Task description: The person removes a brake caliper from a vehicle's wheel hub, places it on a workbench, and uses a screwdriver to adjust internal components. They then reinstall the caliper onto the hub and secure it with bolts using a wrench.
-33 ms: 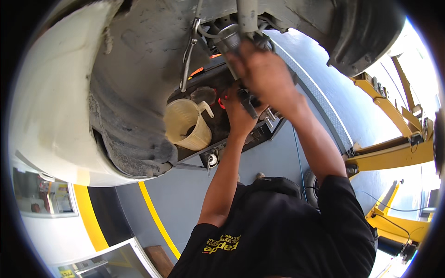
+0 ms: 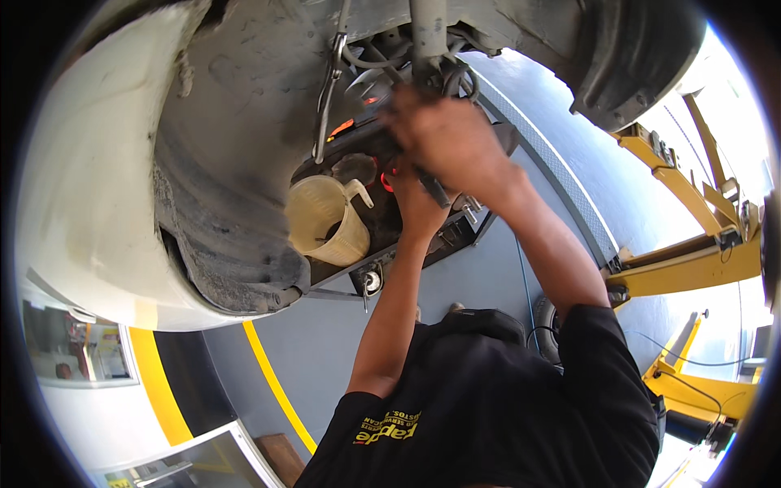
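Observation:
Under the raised car body, my right hand [image 2: 455, 142] is bent close to the lower end of a grey strut tube [image 2: 429, 32]. Motion smears its fingers, so any grip is hidden. Just below it, my left hand [image 2: 418, 202] has its fingers curled in, partly covered by the right hand. A dark bar-shaped piece [image 2: 434, 188] sticks out beside the left hand; its kind is unclear. Hoses and cables [image 2: 467, 81] hang around the strut. Left of the hands, a worn cream plastic jug [image 2: 351, 242] with a handle stands on a dark tool cart [image 2: 384, 213].
A dark wheel-arch liner [image 2: 220, 179] and white body panel [image 2: 89, 179] curve round on the left. A metal link rod [image 2: 327, 106] hangs by the strut. Yellow lift arms [image 2: 683, 272], a tire [image 2: 547, 329] and a blue hose [image 2: 525, 272] are at right.
My right hand has shifted slightly left. The shiny metal cylinder seen above its fingers no longer shows there. My left hand has barely moved.

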The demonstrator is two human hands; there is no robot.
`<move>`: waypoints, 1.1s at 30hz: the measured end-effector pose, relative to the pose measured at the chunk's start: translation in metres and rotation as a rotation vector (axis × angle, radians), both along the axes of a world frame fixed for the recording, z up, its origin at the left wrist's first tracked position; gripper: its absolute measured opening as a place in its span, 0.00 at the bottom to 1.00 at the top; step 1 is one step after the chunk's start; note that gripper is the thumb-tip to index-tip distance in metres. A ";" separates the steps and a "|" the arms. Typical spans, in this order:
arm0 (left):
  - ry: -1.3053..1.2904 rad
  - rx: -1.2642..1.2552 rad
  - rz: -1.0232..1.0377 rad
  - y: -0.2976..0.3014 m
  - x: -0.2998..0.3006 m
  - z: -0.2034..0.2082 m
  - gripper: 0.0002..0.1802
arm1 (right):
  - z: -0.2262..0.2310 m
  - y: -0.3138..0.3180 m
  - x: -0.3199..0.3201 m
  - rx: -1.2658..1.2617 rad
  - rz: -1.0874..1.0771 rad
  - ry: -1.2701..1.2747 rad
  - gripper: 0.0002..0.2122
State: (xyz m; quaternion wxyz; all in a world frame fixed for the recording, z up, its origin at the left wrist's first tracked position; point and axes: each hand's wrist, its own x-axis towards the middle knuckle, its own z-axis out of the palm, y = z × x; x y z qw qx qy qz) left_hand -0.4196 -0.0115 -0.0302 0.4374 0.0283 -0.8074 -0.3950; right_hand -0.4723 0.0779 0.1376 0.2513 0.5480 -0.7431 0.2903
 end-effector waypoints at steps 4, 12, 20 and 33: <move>0.079 0.282 -0.074 0.007 -0.012 -0.011 0.43 | -0.009 -0.022 0.018 0.148 0.037 0.248 0.14; 0.078 -0.086 0.018 -0.005 -0.004 0.036 0.33 | 0.017 0.012 -0.027 -0.280 -0.179 -0.388 0.19; -0.008 0.041 -0.181 -0.008 -0.011 0.032 0.36 | 0.005 0.013 -0.035 -0.360 -0.361 -0.503 0.20; 0.198 -0.077 -0.200 -0.005 -0.016 0.033 0.37 | 0.015 0.013 0.007 -0.271 -0.290 -0.203 0.14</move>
